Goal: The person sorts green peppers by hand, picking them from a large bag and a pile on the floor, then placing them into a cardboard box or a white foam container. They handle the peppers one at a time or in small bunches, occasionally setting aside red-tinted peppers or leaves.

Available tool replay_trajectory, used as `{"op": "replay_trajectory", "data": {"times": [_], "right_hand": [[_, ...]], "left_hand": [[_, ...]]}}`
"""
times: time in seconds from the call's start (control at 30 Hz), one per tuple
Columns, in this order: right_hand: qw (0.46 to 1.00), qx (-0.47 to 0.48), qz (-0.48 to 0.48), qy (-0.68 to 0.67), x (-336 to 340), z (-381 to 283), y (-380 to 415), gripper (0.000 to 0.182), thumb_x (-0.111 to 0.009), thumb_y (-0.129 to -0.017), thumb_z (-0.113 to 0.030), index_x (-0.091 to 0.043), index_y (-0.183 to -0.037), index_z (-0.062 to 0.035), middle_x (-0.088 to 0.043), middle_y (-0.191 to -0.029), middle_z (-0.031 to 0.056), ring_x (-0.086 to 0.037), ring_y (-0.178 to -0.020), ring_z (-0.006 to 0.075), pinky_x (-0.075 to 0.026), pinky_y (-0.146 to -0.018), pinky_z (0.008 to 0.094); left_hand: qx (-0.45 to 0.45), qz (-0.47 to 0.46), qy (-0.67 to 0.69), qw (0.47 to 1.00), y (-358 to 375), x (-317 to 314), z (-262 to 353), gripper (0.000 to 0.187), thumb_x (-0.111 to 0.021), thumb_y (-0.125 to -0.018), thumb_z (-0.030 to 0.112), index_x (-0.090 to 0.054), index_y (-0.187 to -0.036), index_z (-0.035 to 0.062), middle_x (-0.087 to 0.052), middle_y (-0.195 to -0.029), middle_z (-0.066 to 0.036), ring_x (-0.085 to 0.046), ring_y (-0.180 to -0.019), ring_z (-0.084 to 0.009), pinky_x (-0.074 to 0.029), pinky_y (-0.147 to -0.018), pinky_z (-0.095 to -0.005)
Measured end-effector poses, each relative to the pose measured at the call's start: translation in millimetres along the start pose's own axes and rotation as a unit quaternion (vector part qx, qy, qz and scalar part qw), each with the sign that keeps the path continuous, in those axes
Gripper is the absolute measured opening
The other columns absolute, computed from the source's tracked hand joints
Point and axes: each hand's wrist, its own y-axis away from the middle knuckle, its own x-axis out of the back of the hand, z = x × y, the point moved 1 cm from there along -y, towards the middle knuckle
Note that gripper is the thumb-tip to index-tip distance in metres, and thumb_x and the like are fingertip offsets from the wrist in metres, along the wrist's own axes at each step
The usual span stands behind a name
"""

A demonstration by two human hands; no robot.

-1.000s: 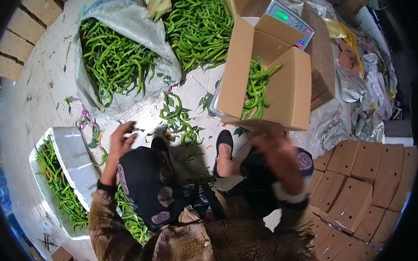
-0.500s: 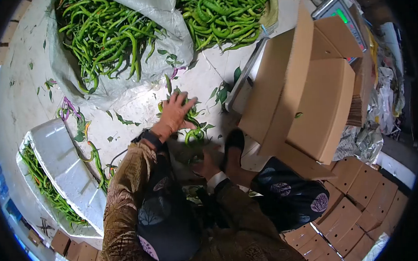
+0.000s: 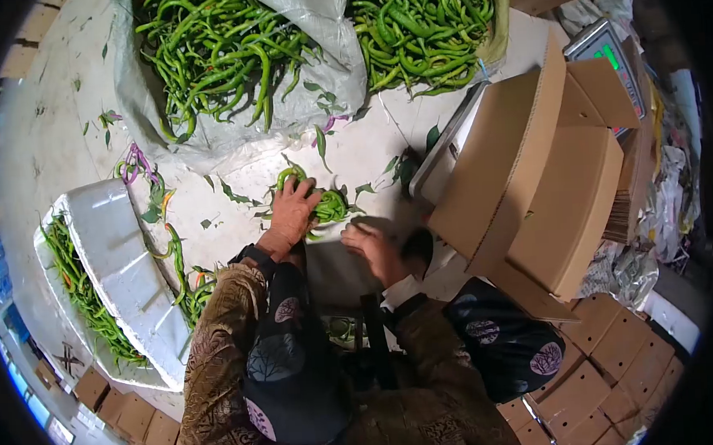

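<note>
Small bunch of green peppers (image 3: pixel 330 208), loose, on the pale floor (image 3: pixel 187 178) between the person's feet and the sacks; left hand (image 3: pixel 291 216), palm down over the bunch, fingers bent onto it, full grip not determinable; right hand (image 3: pixel 376 249), just beside, part open, fingers loosely curved, nothing visible in it; likely fault, a pepper slipping out at the uncovered right side, the cause being curved, uneven pods under one hand; second fault, pods bruised or snapped if pressed hard against the floor; loose leaves (image 3: pixel 234 194), scattered close by, liable to be gathered up with the pods; dark shoe (image 3: pixel 418 248), near the right hand, a possible crushing hazard to strays; cardboard box (image 3: pixel 567 205), to the right, flaps up, beside a metal platform (image 3: pixel 440 143), its near flap apt to be knocked by a passing sleeve; white sack (image 3: pixel 333 44), beyond the hands, mouth open, peppers at its lip, prone to spill if tugged; white foam box (image 3: pixel 123 256), far left, well apart, peppers along its outer side, small risk from here
</note>
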Motion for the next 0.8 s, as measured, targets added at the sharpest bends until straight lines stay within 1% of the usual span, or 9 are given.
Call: {"op": "replay_trajectory", "data": {"times": [0.17, 0.3, 0.37, 0.5, 0.57, 0.67, 0.7, 0.73, 0.8], "right_hand": [[0.996, 0.043, 0.016, 0.07, -8, -5, 20, 0.035, -0.054, -0.098, -0.028, -0.06, -0.117, 0.0008, -0.065, -0.106, 0.0084, -0.063, -0.096, 0.0195, -0.05, -0.083, 0.0337], [0.999, 0.037, 0.022, 0.02, -10, -6, 39, 0.029, -0.057, -0.098, -0.025, -0.062, -0.113, -0.0006, -0.068, -0.101, 0.0082, -0.065, -0.092, 0.02, -0.051, -0.081, 0.0333], [0.998, 0.052, 0.012, 0.023, -16, -14, 52, 0.028, -0.057, -0.098, -0.025, -0.063, -0.111, -0.001, -0.068, -0.099, 0.0082, -0.065, -0.09, 0.0199, -0.052, -0.081, 0.0335], [0.997, 0.055, -0.02, 0.05, -29, -19, 59, 0.035, -0.06, -0.095, -0.029, -0.059, -0.118, -0.0021, -0.067, -0.108, 0.0098, -0.063, -0.099, 0.0207, -0.049, -0.088, 0.0346], [0.999, 0.016, -0.025, 0.032, -40, -22, 63, 0.038, -0.061, -0.094, -0.031, -0.058, -0.119, -0.0019, -0.067, -0.11, 0.0104, -0.064, -0.099, 0.0205, -0.049, -0.088, 0.0348], [0.994, 0.016, -0.105, 0.016, -56, -52, 81, 0.04, -0.061, -0.095, -0.031, -0.057, -0.121, -0.0014, -0.065, -0.113, 0.0111, -0.063, -0.102, 0.0197, -0.049, -0.089, 0.0342], [0.994, 0.022, -0.103, 0.017, -62, -68, 84, 0.04, -0.061, -0.095, -0.031, -0.057, -0.121, -0.0014, -0.065, -0.113, 0.0111, -0.063, -0.102, 0.0197, -0.049, -0.089, 0.0342], [0.991, 0.051, -0.117, 0.039, -71, -87, 85, 0.04, -0.06, -0.095, -0.031, -0.056, -0.121, -0.0014, -0.065, -0.114, 0.0109, -0.061, -0.104, 0.0192, -0.048, -0.089, 0.033], [0.981, 0.098, -0.152, 0.075, -102, -138, 100, 0.041, -0.06, -0.095, -0.031, -0.055, -0.123, -0.0014, -0.063, -0.114, 0.0103, -0.059, -0.106, 0.018, -0.047, -0.088, 0.0307]], "left_hand": [[0.1, 0.088, 0.072, 0.988, 28, 6, -41, 0.06, -0.079, -0.061, 0.018, -0.058, -0.117, 0.0127, -0.05, -0.125, -0.013, -0.043, -0.119, -0.0416, -0.043, -0.098, -0.0487], [0.234, 0.162, -0.002, 0.959, 135, -26, -88, 0.051, -0.081, -0.062, 0.016, -0.064, -0.11, 0.0122, -0.053, -0.112, -0.013, -0.046, -0.113, -0.0409, -0.044, -0.093, -0.0498], [0.312, 0.089, 0.043, 0.945, 223, -44, -105, 0.048, -0.08, -0.063, 0.016, -0.062, -0.107, 0.0125, -0.052, -0.115, -0.015, -0.047, -0.108, -0.0419, -0.044, -0.088, -0.0488], [0.309, -0.012, 0.079, 0.948, 379, -93, -100, 0.045, -0.078, -0.065, 0.023, -0.062, -0.104, 0.0072, -0.055, -0.117, -0.021, -0.056, -0.103, -0.0429, -0.047, -0.082, -0.0517], [0.318, -0.325, 0.057, 0.889, 404, -82, -88, 0.05, -0.079, -0.066, 0.034, -0.063, -0.102, 0.0046, -0.062, -0.109, -0.021, -0.06, -0.1, -0.0425, -0.049, -0.082, -0.0509], [0.23, -0.372, 0.191, 0.879, 370, 12, -73, 0.067, -0.083, -0.062, 0.048, -0.065, -0.108, 0.0031, -0.066, -0.104, -0.02, -0.062, -0.103, -0.0382, -0.05, -0.085, -0.0478], [0.278, -0.239, 0.419, 0.831, 385, -5, -105, 0.068, -0.082, -0.064, 0.048, -0.064, -0.111, 0.0029, -0.066, -0.106, -0.022, -0.063, -0.104, -0.0365, -0.049, -0.086, -0.0482], [0.182, -0.306, 0.183, 0.916, 322, 54, -87, 0.063, -0.08, -0.068, 0.049, -0.065, -0.112, 0.0069, -0.067, -0.108, -0.02, -0.064, -0.102, -0.0378, -0.051, -0.084, -0.046], [0.151, -0.158, 0.131, 0.967, 254, 64, -125, 0.046, -0.075, -0.077, 0.045, -0.067, -0.111, 0.0148, -0.071, -0.1, -0.012, -0.068, -0.089, -0.0344, -0.054, -0.077, -0.0415]]}}
